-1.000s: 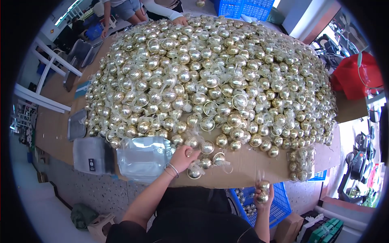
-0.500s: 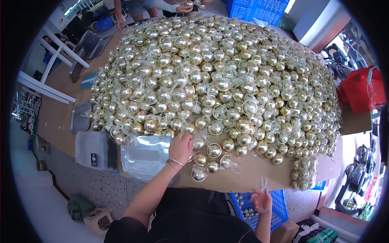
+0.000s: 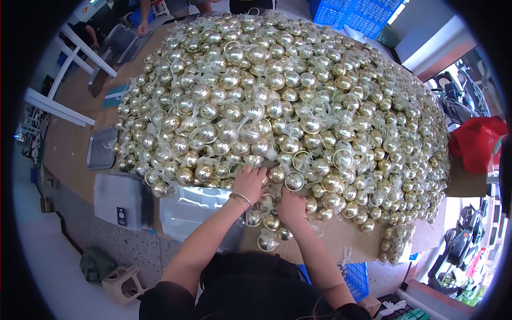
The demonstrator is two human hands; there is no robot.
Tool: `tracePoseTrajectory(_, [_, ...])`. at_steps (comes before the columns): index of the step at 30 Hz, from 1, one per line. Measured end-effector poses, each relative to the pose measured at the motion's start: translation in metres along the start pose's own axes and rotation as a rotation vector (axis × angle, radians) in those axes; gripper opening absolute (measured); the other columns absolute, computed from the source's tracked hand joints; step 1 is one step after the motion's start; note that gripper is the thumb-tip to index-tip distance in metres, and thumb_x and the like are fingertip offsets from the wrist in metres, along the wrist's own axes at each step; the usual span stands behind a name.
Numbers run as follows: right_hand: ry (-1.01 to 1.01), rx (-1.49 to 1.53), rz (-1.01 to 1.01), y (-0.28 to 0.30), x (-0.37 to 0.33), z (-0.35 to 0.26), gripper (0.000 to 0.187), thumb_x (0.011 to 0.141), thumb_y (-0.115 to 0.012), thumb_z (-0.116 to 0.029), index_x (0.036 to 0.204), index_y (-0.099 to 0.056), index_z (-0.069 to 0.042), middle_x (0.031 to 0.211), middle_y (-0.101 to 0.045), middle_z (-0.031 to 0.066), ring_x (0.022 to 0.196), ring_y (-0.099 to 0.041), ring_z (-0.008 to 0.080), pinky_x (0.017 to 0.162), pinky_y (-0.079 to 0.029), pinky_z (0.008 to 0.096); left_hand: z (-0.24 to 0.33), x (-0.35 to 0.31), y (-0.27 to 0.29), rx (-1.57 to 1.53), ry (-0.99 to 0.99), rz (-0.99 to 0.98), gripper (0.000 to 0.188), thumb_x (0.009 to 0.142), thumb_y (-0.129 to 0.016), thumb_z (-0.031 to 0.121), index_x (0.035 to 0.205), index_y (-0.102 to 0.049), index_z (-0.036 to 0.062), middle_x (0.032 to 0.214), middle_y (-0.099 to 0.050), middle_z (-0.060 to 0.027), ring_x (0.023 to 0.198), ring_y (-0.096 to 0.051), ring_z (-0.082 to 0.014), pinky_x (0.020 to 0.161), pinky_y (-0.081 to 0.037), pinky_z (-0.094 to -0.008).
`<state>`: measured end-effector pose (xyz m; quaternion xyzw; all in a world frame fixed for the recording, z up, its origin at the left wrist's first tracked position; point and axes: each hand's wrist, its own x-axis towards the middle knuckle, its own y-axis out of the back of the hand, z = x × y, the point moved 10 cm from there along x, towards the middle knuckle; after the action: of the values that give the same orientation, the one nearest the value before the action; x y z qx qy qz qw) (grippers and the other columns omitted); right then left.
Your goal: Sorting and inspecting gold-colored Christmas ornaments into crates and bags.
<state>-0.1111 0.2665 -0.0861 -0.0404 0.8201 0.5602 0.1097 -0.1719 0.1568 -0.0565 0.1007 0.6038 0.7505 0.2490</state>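
Observation:
A large heap of shiny gold balls (image 3: 229,112) with sheer pale ribbons covers the cardboard-topped table. At its near edge my left hand (image 3: 249,184) reaches among the balls, its fingers bent and the fingertips partly lost between them. Just right of it, my right hand (image 3: 292,208) is closed down among the balls below a ringed gold ball (image 3: 294,181); what its fingers hold is hidden. Several loose balls, such as a gold ball (image 3: 267,241), lie in front of both hands. Clear plastic bags (image 3: 194,213) lie flat left of my left forearm.
A filled clear pack of gold balls (image 3: 394,242) stands at the near right table edge. Below the edge is a blue crate (image 3: 356,280). Grey trays, one a metal tray (image 3: 102,149), lie at left. Across the table is a person's hand (image 3: 143,28); blue crates (image 3: 354,16) stand behind.
My right hand has moved up and left from above the blue crate to the heap's near edge. My left hand has shifted slightly right. The view has shifted a little.

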Motion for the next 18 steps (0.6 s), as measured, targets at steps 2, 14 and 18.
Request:
tracePoseTrajectory(2, [-0.093, 0.077, -0.083, -0.006, 0.001, 0.008, 0.028, 0.077, -0.055, -0.014, 0.102, -0.055, -0.002, 0.076, -0.064, 0.0177, 0.073, -0.064, 0.0291, 0.066, -0.050, 0.0402, -0.003, -0.005, 0.010, -0.115, -0.072, 0.112, 0.048, 0.069, -0.070, 0.030, 0.110, -0.056, 0.0095, 0.107, -0.057, -0.0069, 0.098, -0.051, -0.0257, 0.088, -0.038, -0.0402])
tracePoseTrajectory(14, [-0.545, 1.844, -0.229, 0.047, -0.036, 0.024, 0.025, 0.095, -0.040, -0.023, 0.097, -0.053, -0.002, 0.062, -0.044, 0.0015, 0.052, -0.039, 0.0120, 0.056, -0.040, 0.0269, -0.005, -0.034, 0.044, -0.667, -0.023, 0.331, 0.022, 0.078, -0.064, 0.015, 0.097, -0.060, 0.0029, 0.097, -0.058, -0.0121, 0.084, -0.059, -0.0262, 0.073, -0.048, -0.0340])
tracePoseTrajectory(18, [-0.559, 1.576, -0.260, 0.083, -0.103, 0.075, 0.023, 0.095, -0.040, -0.021, 0.097, -0.051, -0.001, 0.060, -0.047, 0.0028, 0.050, -0.044, 0.0135, 0.053, -0.045, 0.0297, -0.023, -0.034, 0.032, -0.802, 0.091, 0.287, 0.020, 0.079, -0.063, 0.011, 0.097, -0.059, 0.0020, 0.092, -0.058, -0.0118, 0.081, -0.061, -0.0215, 0.068, -0.049, -0.0295])
